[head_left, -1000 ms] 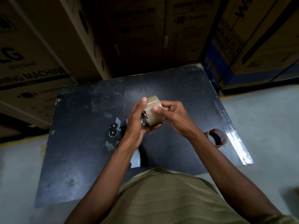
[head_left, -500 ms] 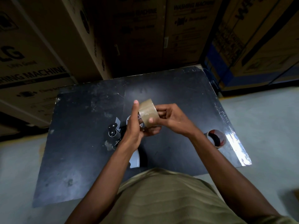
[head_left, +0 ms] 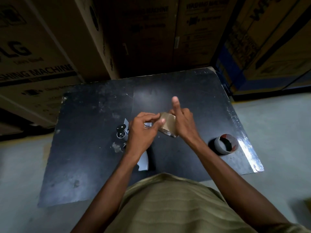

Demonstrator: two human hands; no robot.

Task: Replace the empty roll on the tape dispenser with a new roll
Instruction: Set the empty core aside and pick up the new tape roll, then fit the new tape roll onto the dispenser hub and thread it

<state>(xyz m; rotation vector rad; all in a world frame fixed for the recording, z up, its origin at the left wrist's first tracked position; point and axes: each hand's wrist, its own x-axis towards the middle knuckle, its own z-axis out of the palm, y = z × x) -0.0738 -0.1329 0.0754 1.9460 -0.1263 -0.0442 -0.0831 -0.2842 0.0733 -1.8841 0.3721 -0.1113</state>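
Note:
A brown tape roll point(head_left: 169, 125) is held on edge above the middle of the black table point(head_left: 94, 118). My right hand point(head_left: 183, 124) wraps its right side, with the thumb sticking straight up. My left hand point(head_left: 143, 132) pinches at the roll's upper left edge with fingertips. Under my left hand lies the tape dispenser point(head_left: 121, 133), its black roller end showing to the left and its pale handle point(head_left: 143, 161) pointing toward me. The dispenser's middle is hidden by my hand.
An empty tape core point(head_left: 224, 143) with a reddish inside stands near the table's right edge. Large cardboard appliance boxes point(head_left: 50, 47) wall in the far side and left. Grey floor point(head_left: 277, 132) lies to the right and left.
The roll has shifted to the right and turned in my hands. My right hand moved from gripping its front to its right side, thumb now raised. My left fingers now pinch the roll's edge.

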